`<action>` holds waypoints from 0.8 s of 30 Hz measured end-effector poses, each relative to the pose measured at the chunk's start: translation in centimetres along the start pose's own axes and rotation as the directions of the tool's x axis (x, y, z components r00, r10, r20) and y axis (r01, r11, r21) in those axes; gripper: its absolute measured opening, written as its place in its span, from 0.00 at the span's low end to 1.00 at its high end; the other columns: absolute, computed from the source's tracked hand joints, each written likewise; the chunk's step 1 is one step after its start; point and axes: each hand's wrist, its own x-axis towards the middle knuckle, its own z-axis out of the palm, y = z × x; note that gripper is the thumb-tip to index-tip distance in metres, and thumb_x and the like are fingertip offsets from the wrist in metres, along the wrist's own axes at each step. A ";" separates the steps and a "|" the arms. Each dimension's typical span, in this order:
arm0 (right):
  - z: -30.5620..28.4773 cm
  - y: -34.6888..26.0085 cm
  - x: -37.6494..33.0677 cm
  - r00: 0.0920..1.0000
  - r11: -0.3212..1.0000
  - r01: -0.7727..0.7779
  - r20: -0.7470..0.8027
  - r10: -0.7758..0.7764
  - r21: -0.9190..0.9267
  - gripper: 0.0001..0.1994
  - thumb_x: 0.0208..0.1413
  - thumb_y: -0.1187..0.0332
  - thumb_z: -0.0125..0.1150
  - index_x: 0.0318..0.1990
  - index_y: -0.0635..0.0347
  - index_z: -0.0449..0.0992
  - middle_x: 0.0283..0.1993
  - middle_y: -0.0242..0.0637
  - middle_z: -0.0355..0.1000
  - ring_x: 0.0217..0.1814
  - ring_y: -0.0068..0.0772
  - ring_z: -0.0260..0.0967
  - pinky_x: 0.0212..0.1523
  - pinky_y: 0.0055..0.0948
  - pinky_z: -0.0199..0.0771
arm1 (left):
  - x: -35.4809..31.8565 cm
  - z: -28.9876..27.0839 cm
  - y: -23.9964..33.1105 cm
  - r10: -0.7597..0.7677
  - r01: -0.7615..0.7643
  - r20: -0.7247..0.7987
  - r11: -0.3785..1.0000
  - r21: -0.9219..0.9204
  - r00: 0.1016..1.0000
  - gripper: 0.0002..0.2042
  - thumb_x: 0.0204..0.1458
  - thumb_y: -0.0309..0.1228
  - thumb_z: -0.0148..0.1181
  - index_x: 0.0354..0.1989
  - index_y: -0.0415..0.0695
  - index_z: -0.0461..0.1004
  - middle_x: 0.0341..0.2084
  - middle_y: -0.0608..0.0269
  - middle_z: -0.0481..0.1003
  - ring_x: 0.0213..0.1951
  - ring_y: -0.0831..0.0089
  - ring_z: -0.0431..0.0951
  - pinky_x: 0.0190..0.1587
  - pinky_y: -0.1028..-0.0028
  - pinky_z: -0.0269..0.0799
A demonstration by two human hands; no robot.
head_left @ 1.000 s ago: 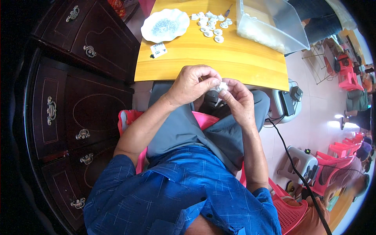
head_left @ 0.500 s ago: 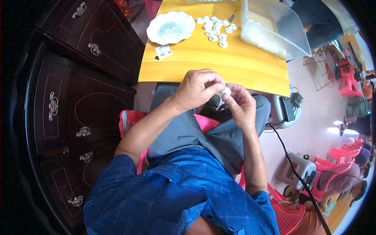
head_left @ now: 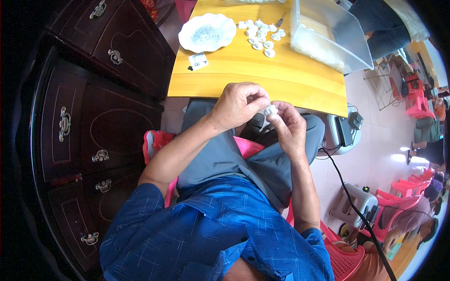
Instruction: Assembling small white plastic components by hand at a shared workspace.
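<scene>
Just right of the frame's centre and a little above it, a small white part (head_left: pixel 270 110) is held at the fingertips, over the person's grey trousers (head_left: pixel 206 150) and below the near edge of the yellow bench (head_left: pixel 253 82). The right hand (head_left: pixel 291 127) has its grip closed on the part, thumb at the lower side and forefinger at the upper. The left hand (head_left: pixel 238 107) has thumb and forefinger pinched together at the part's upper left edge; whether they grip it or something tiny there, I cannot tell. Squat and stubby, it shows no clear long axis, and which way it points is too small to make out.

Toward the upper middle of the frame, a white card (head_left: pixel 198 61) bears dark printing, too small to read, and lies slightly tilted, with a small black piece (head_left: pixel 190 68) at its lower left corner. The held part looks pale and plastic, much like the white pieces (head_left: pixel 261 33) grouped on the bench between a wavy-edged white plate (head_left: pixel 186 40) and a clear plastic bin (head_left: pixel 355 47).
</scene>
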 end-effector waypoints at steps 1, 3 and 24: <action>0.1 -0.1 0.0 1.000 0.999 -0.015 0.001 0.014 0.034 0.13 0.61 0.72 0.65 0.51 0.66 0.75 0.42 0.30 0.77 0.42 0.18 0.72 0.44 0.19 0.73 | 0.0 0.0 0.0 -0.025 0.026 0.005 0.999 -0.024 1.000 0.05 0.54 0.25 0.64 0.32 0.35 0.81 0.24 0.59 0.81 0.28 0.77 0.80 0.33 0.74 0.76; 0.1 -0.2 0.0 1.000 0.997 -0.029 0.003 0.029 0.067 0.12 0.62 0.71 0.64 0.51 0.66 0.75 0.42 0.30 0.77 0.41 0.18 0.72 0.43 0.19 0.73 | -0.1 0.0 -0.3 -0.062 0.063 0.017 0.995 -0.077 0.998 0.05 0.54 0.25 0.64 0.33 0.35 0.81 0.24 0.61 0.81 0.28 0.79 0.80 0.33 0.75 0.76; 0.0 -0.4 0.1 0.998 0.962 -0.041 0.059 0.026 0.271 0.12 0.65 0.69 0.60 0.51 0.65 0.74 0.43 0.32 0.76 0.41 0.21 0.73 0.44 0.21 0.72 | -0.1 -0.2 -0.4 -0.053 0.076 0.116 0.976 -0.202 0.992 0.05 0.56 0.25 0.64 0.35 0.36 0.82 0.25 0.65 0.80 0.30 0.82 0.77 0.35 0.77 0.75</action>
